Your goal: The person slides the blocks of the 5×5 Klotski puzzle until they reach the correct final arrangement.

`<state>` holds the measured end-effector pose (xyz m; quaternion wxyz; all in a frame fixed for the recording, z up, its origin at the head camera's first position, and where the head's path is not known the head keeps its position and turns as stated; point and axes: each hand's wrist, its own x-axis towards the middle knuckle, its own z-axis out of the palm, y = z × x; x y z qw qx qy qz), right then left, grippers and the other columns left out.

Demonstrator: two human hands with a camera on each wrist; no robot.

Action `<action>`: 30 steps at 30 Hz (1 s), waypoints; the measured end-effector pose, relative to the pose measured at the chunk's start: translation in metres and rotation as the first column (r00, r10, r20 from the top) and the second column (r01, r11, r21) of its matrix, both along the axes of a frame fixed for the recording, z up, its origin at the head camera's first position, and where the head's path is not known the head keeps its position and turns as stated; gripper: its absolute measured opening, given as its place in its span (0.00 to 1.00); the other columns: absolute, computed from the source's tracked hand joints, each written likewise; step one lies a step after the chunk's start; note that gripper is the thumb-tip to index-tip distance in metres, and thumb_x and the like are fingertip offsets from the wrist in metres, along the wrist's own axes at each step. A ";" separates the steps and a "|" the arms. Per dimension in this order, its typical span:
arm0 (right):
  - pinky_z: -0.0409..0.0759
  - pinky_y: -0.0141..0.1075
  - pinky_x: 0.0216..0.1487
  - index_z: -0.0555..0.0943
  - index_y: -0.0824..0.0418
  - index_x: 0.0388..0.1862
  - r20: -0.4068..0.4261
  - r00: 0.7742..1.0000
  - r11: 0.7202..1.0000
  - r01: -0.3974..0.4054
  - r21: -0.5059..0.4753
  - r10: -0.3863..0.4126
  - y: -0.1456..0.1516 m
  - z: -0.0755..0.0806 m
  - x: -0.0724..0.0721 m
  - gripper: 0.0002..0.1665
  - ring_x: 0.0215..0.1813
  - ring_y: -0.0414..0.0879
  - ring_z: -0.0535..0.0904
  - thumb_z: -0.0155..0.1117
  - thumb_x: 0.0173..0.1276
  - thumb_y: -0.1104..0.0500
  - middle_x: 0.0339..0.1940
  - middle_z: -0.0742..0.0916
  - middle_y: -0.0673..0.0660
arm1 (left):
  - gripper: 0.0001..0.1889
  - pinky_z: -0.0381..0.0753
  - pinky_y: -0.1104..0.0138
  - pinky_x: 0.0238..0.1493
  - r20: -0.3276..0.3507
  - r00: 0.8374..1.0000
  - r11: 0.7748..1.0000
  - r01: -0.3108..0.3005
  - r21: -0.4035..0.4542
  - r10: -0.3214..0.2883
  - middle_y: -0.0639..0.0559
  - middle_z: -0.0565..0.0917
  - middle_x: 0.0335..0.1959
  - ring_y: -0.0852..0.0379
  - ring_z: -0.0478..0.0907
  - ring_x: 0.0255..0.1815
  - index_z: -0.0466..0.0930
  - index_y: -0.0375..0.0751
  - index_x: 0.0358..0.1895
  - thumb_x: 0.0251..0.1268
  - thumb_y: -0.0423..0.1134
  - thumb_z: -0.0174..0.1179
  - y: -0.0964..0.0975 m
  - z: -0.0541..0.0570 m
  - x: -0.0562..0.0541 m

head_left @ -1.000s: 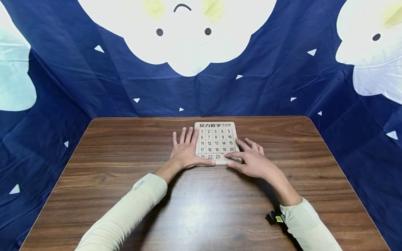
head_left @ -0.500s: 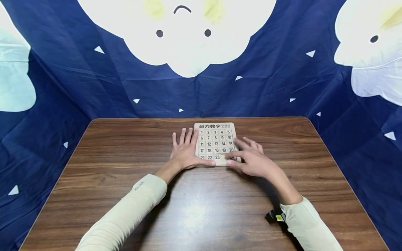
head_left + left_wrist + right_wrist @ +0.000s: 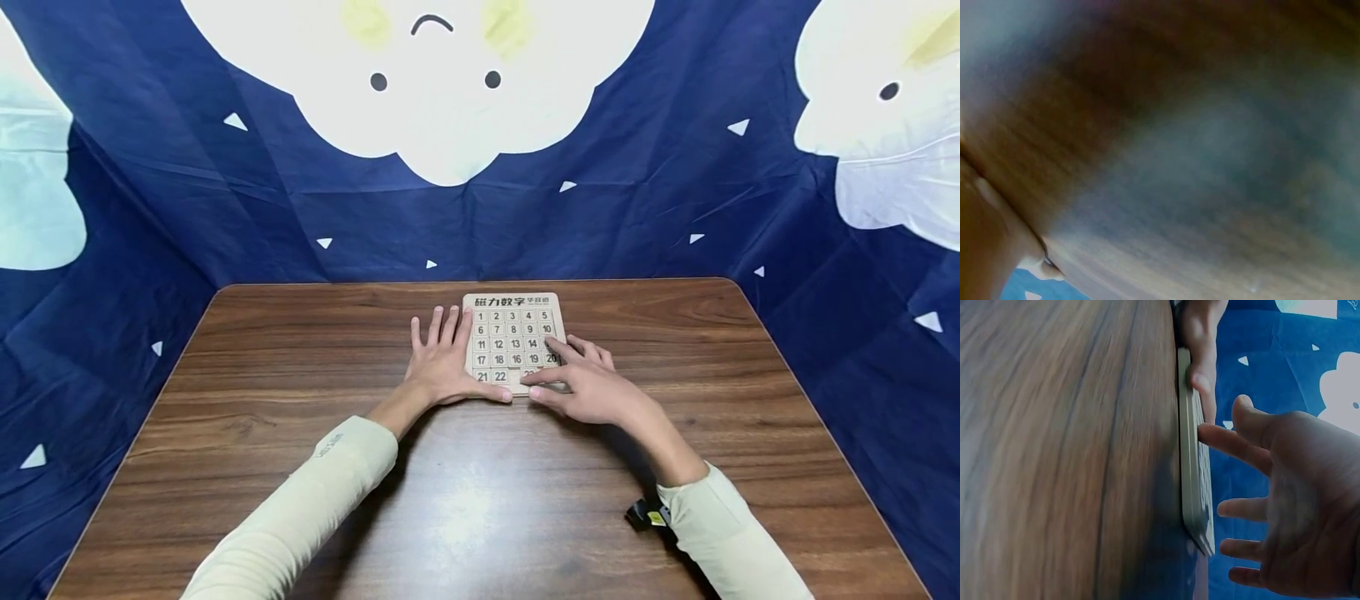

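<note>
At the far-centre of the worktop (image 3: 300, 500), the left hand (image 3: 442, 367) lies flat, fingers straight, bracing the number-tile board (image 3: 512, 333) while the right hand (image 3: 592, 387) – index finger extended, grasping nothing – works the bottom row; the next slide likely needs a light, level push.

My left hand (image 3: 442, 367) lay flat, fingers straight and spread, my right hand (image 3: 588, 385) hovered loosely open, index finger (image 3: 1230, 442) extended, both sleeved forearms angled inward.
</note>
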<state>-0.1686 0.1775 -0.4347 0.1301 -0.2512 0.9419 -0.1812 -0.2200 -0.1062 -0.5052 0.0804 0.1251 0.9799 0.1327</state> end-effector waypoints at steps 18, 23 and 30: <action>0.53 0.78 0.87 0.87 0.35 0.75 -0.009 0.998 0.996 -0.062 -0.061 0.062 -0.022 -0.006 -0.002 0.25 0.94 0.74 0.52 0.59 0.88 0.33 0.96 0.63 0.63 | 0.92 0.16 0.34 0.91 0.004 1.000 1.000 0.008 -0.009 -0.008 0.42 0.35 0.98 0.38 0.23 0.98 0.28 0.51 0.96 0.34 0.95 0.70 -0.001 0.001 0.000; 0.53 0.76 0.88 0.86 0.34 0.76 -0.006 0.999 0.999 -0.048 -0.020 0.047 -0.021 -0.005 -0.004 0.25 0.94 0.74 0.53 0.57 0.89 0.33 0.96 0.62 0.64 | 0.91 0.16 0.34 0.91 -0.003 1.000 1.000 0.011 0.005 -0.011 0.41 0.35 0.98 0.38 0.24 0.98 0.29 0.50 0.96 0.34 0.95 0.70 0.000 -0.001 -0.001; 0.54 0.77 0.85 0.88 0.31 0.73 -0.002 1.000 1.000 -0.008 -0.023 0.008 -0.003 -0.003 -0.004 0.22 0.92 0.77 0.55 0.59 0.89 0.35 0.95 0.64 0.65 | 0.92 0.16 0.34 0.92 -0.002 1.000 1.000 0.004 0.025 -0.004 0.41 0.36 0.98 0.38 0.25 0.98 0.29 0.50 0.96 0.33 0.95 0.70 -0.001 0.000 -0.001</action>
